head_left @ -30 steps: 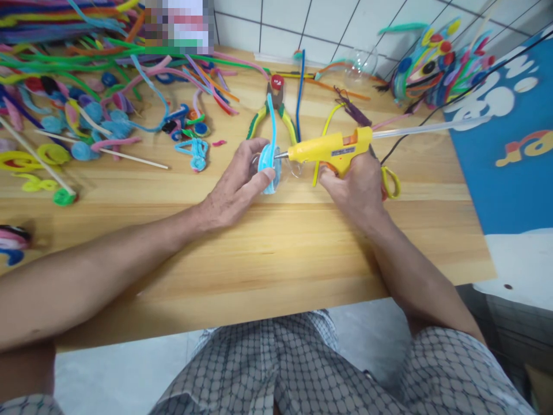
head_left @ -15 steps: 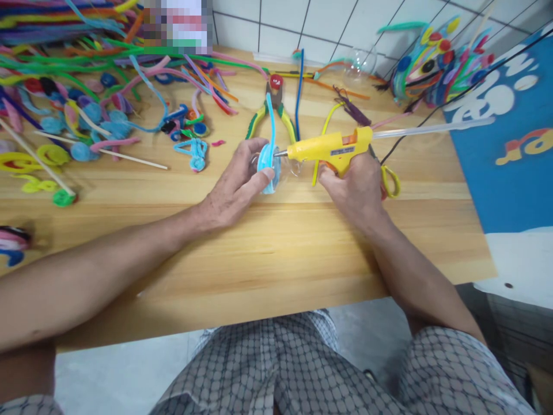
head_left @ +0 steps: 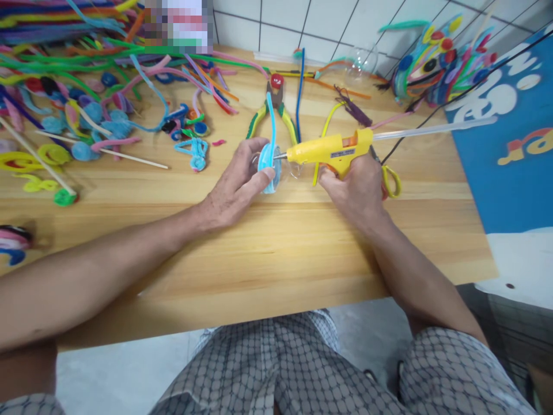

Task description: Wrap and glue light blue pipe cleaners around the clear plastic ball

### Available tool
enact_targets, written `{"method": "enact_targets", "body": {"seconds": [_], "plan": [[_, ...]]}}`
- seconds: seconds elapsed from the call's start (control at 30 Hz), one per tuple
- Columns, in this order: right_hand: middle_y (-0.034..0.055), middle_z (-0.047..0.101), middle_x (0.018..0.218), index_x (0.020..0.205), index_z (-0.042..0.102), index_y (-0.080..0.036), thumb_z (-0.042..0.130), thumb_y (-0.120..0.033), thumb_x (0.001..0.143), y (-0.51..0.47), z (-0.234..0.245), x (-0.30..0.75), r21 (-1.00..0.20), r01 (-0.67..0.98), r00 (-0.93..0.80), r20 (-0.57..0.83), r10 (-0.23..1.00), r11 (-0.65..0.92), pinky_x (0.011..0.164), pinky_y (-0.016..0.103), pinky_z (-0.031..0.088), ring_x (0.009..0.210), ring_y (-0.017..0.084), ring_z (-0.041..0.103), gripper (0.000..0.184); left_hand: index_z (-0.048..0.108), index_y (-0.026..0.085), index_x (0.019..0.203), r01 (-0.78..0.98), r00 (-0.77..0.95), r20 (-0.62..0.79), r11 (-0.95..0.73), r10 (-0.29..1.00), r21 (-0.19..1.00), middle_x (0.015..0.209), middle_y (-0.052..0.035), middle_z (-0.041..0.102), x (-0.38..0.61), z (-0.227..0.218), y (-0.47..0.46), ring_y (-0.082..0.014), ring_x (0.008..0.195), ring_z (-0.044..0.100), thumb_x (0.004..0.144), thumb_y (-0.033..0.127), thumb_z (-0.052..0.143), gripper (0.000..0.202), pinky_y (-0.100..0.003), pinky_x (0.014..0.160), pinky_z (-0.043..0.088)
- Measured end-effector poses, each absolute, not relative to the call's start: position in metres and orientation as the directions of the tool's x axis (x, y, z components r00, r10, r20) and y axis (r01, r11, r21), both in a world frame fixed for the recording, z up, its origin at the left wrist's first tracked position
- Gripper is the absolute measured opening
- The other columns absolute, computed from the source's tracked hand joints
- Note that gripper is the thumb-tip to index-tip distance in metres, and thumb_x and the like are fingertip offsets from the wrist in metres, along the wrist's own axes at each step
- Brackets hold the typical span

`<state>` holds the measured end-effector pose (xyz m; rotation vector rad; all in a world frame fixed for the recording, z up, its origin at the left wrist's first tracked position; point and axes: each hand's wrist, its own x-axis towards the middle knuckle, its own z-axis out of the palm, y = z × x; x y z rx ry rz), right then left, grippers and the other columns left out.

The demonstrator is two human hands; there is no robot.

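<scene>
My left hand (head_left: 235,187) grips a clear round plastic piece (head_left: 277,177) between thumb and fingers. A light blue pipe cleaner (head_left: 272,124) is wrapped along its rim, with one free end standing up. My right hand (head_left: 360,187) is closed round the handle of a yellow hot glue gun (head_left: 324,148). The gun's metal nozzle meets the blue pipe cleaner, or sits very close to it. A long clear glue stick (head_left: 432,129) sticks out of the gun's back. My left fingertips are hidden behind the plastic piece.
Green-and-yellow pliers (head_left: 280,99) lie just beyond my left hand. Scissors with a yellow handle (head_left: 398,180) are partly under my right hand. Loose pipe cleaners (head_left: 108,52) and small fuzzy pieces crowd the left. Decorated colourful figures (head_left: 421,63) stand at the back right, near a black cord (head_left: 425,118).
</scene>
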<state>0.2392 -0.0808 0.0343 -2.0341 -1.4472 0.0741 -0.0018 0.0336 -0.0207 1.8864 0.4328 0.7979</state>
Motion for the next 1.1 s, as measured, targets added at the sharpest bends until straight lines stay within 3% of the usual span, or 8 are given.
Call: {"method": "enact_targets", "body": {"seconds": [0.1, 0.27, 0.4, 0.7, 0.87, 1.1], "plan": [[0.0085, 0.083, 0.101, 0.092, 0.063, -0.031, 0.070, -0.028, 0.086, -0.081, 0.035, 0.239, -0.498, 0.847, 0.377, 0.316, 0.871, -0.186, 0.099, 0.054, 0.068, 0.105, 0.037, 0.081, 0.010, 0.046, 0.032, 0.155, -0.068, 0.720, 0.337, -0.421, 0.606, 0.904, 0.135, -0.0106, 0.064, -0.002, -0.021, 0.034, -0.0319, 0.122, 0.069, 0.112, 0.069, 0.057, 0.058, -0.059, 0.106, 0.065], [0.0097, 0.083, 0.098, 0.088, 0.061, -0.031, 0.065, -0.027, 0.083, -0.080, 0.035, 0.240, -0.436, 0.884, 0.352, 0.384, 0.854, -0.168, 0.096, 0.057, 0.070, 0.100, 0.037, 0.081, 0.007, 0.047, 0.033, 0.157, -0.076, 0.722, 0.318, -0.387, 0.614, 0.919, 0.140, -0.0111, 0.063, -0.002, -0.022, 0.034, -0.0392, 0.138, 0.063, 0.111, 0.069, 0.060, 0.060, -0.067, 0.114, 0.061], [0.0094, 0.083, 0.098, 0.090, 0.063, -0.034, 0.070, -0.034, 0.088, -0.079, 0.033, 0.243, -0.437, 0.883, 0.351, 0.366, 0.862, -0.173, 0.098, 0.057, 0.070, 0.105, 0.038, 0.079, 0.007, 0.047, 0.032, 0.158, -0.083, 0.725, 0.322, -0.386, 0.609, 0.919, 0.140, -0.0111, 0.063, -0.002, -0.024, 0.034, -0.0400, 0.140, 0.062, 0.111, 0.069, 0.059, 0.061, -0.068, 0.116, 0.059], [0.0105, 0.082, 0.099, 0.091, 0.063, -0.031, 0.068, -0.033, 0.085, -0.080, 0.032, 0.244, -0.463, 0.868, 0.368, 0.352, 0.861, -0.181, 0.099, 0.058, 0.069, 0.103, 0.038, 0.079, 0.008, 0.047, 0.033, 0.156, -0.055, 0.719, 0.325, -0.416, 0.614, 0.908, 0.138, -0.0101, 0.065, -0.003, -0.021, 0.034, -0.0335, 0.128, 0.068, 0.113, 0.066, 0.057, 0.056, -0.059, 0.109, 0.064], [0.0114, 0.083, 0.104, 0.097, 0.067, -0.031, 0.068, -0.031, 0.084, -0.080, 0.031, 0.243, -0.460, 0.869, 0.371, 0.362, 0.855, -0.182, 0.100, 0.058, 0.069, 0.106, 0.039, 0.080, 0.013, 0.047, 0.032, 0.157, -0.062, 0.715, 0.335, -0.422, 0.614, 0.905, 0.138, -0.0109, 0.065, -0.002, -0.022, 0.034, -0.0363, 0.132, 0.067, 0.112, 0.067, 0.058, 0.058, -0.063, 0.111, 0.064], [0.0099, 0.084, 0.100, 0.099, 0.070, -0.030, 0.071, -0.036, 0.087, -0.080, 0.023, 0.247, -0.449, 0.885, 0.343, 0.445, 0.827, -0.125, 0.093, 0.051, 0.069, 0.099, 0.036, 0.079, 0.014, 0.045, 0.030, 0.159, -0.031, 0.710, 0.344, -0.460, 0.615, 0.887, 0.136, -0.0111, 0.066, -0.002, -0.021, 0.033, -0.0354, 0.129, 0.069, 0.113, 0.070, 0.054, 0.061, -0.061, 0.108, 0.065]]}}
